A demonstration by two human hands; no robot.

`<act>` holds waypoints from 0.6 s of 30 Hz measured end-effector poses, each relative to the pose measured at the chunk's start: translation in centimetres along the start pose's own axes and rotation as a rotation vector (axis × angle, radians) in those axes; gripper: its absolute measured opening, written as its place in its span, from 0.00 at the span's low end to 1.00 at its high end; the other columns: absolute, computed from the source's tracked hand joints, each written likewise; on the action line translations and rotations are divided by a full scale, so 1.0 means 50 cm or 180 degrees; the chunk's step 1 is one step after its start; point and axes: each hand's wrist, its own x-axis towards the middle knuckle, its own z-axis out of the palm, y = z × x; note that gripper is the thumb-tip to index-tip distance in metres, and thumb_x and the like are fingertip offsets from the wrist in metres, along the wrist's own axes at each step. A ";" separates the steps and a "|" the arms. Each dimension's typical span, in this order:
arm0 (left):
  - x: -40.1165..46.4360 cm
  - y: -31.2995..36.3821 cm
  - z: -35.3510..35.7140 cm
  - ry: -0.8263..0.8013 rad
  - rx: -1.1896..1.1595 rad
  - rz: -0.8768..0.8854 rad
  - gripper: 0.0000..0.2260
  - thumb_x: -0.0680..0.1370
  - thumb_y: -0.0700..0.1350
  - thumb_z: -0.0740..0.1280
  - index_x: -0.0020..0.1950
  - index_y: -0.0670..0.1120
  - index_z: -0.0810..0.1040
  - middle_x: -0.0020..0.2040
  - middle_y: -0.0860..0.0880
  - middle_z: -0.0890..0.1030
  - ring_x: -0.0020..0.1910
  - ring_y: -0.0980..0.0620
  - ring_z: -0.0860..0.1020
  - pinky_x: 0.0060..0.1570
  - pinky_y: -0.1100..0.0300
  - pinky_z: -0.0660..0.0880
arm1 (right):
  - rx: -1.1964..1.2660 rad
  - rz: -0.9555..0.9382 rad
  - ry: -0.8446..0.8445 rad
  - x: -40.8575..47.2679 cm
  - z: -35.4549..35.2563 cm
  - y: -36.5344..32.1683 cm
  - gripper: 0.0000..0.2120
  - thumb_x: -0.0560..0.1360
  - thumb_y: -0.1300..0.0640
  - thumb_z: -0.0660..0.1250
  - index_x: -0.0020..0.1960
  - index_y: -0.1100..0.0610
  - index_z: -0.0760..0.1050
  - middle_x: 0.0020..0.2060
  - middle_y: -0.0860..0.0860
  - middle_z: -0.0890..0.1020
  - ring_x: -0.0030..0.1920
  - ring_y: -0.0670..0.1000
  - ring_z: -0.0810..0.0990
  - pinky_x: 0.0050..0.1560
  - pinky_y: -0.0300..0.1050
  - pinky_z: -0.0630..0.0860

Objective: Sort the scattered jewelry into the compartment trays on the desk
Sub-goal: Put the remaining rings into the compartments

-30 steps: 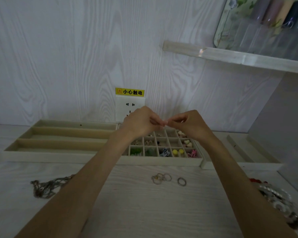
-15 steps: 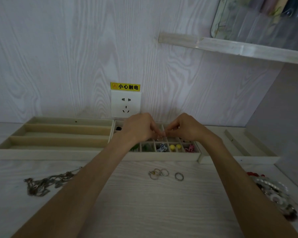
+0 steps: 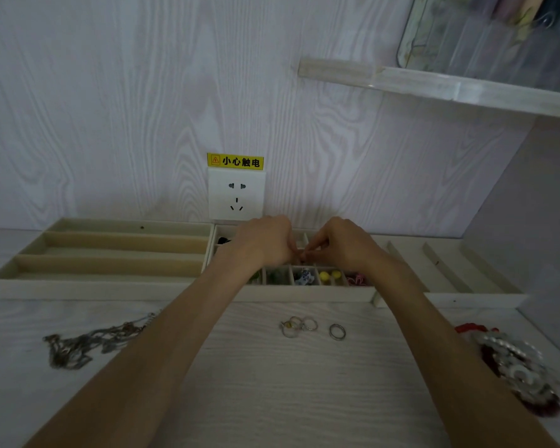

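Both hands are over the grid tray (image 3: 304, 294), fingertips meeting in the middle. The left hand (image 3: 265, 242) and right hand (image 3: 343, 244) are curled and seem to be pinching something tiny between them, but it's too small to tell what. The tray's front row has green bits, a blue-white piece, yellow beads (image 3: 329, 275) and something pink. On the counter (image 3: 272, 389) in front: a few rings (image 3: 299, 325), chains (image 3: 88, 342) off to the left, and a silver and red pile (image 3: 518, 370) on the right. The long-slot tray (image 3: 110, 253) sits left of the grid one.
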 end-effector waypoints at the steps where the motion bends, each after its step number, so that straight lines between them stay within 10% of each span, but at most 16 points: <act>1: 0.000 -0.002 -0.003 -0.0014 -0.0020 -0.0017 0.12 0.75 0.51 0.68 0.55 0.48 0.83 0.53 0.48 0.83 0.49 0.47 0.79 0.49 0.54 0.77 | -0.0020 -0.0001 -0.0015 0.001 0.002 -0.001 0.07 0.71 0.51 0.72 0.48 0.51 0.84 0.29 0.38 0.74 0.31 0.41 0.72 0.31 0.36 0.65; 18: -0.010 -0.046 -0.066 0.0171 -0.0731 0.0027 0.07 0.75 0.48 0.69 0.52 0.53 0.84 0.44 0.62 0.78 0.46 0.54 0.78 0.48 0.58 0.73 | -0.0184 0.0072 0.0049 0.003 0.012 -0.007 0.09 0.73 0.48 0.69 0.48 0.51 0.84 0.26 0.41 0.73 0.28 0.42 0.70 0.29 0.38 0.64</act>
